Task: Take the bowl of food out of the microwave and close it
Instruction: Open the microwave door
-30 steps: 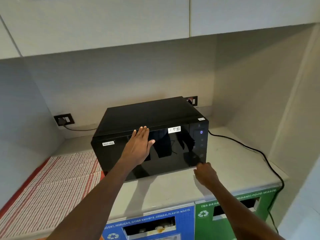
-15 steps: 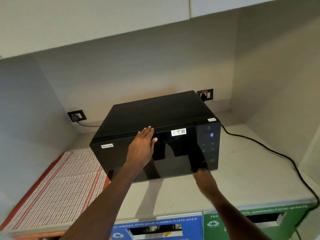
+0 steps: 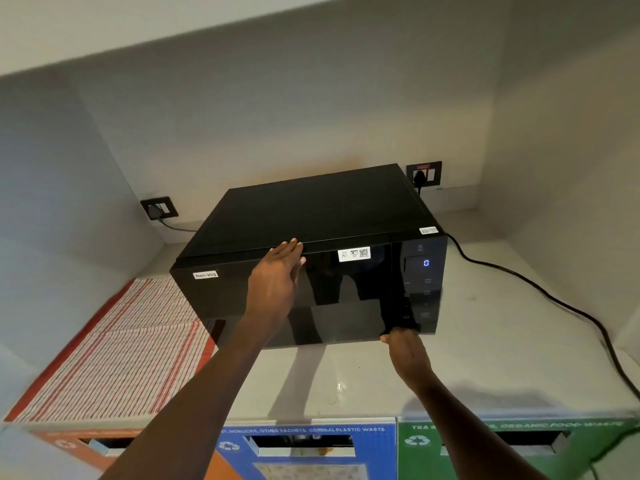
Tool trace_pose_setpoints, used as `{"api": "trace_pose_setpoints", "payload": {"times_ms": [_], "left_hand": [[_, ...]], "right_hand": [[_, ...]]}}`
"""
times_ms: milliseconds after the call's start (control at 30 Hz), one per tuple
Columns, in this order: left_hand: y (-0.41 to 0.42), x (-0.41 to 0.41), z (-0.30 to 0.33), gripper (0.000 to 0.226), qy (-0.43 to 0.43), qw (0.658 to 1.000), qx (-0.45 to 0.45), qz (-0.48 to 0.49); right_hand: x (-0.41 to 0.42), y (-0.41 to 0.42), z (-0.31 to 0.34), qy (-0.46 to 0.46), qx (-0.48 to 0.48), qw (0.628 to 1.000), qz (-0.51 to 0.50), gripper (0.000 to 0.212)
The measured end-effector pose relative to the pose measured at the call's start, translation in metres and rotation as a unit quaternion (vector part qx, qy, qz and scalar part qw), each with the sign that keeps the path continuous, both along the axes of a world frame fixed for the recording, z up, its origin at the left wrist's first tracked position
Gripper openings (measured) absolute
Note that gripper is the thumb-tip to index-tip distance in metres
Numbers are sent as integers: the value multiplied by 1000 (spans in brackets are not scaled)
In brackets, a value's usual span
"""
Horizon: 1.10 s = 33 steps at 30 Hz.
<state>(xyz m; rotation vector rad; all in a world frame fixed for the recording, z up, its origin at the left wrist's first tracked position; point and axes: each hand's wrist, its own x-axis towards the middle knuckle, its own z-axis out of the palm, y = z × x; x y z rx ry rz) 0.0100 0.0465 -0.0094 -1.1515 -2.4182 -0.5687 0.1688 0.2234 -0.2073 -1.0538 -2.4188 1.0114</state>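
Observation:
A black microwave [image 3: 311, 216] stands on the pale counter, its glossy door [image 3: 339, 296] shut and the display showing 0. My left hand [image 3: 277, 282] lies flat against the upper middle of the door, fingers together reaching its top edge. My right hand [image 3: 405, 344] touches the door's lower right corner, fingers curled at the bottom edge below the control panel [image 3: 420, 282]. The dark door hides the inside, so no bowl of food is visible.
A red-and-white striped cloth [image 3: 114, 348] covers the counter to the left. A black power cable [image 3: 554, 299] runs across the counter [image 3: 485, 358] on the right to a wall socket [image 3: 423, 174]. Orange, blue [image 3: 304, 445] and green waste bins sit below the front edge.
The view has moved closer and tilted down. My right hand has slid up to the door's lower right corner. My left hand stays flat on the door.

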Motion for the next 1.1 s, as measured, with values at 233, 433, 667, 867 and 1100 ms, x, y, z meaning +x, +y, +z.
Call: {"api": "trace_pose_setpoints", "payload": {"times_ms": [233, 433, 667, 867, 1100], "left_hand": [[1, 5, 2, 40, -8, 1000, 7, 1], [-4, 13, 8, 35, 4, 1000, 15, -10], [-14, 18, 13, 36, 9, 999, 10, -33], [-26, 19, 9, 39, -6, 999, 27, -40], [-45, 26, 7, 39, -23, 996, 52, -75]], "right_hand": [[-3, 6, 1, 10, -80, 997, -15, 16], [4, 6, 7, 16, -64, 998, 4, 13], [19, 8, 1, -10, -77, 994, 73, 36], [36, -9, 34, 99, -57, 991, 71, 16], [62, -21, 92, 250, -170, 952, 54, 18]]}}
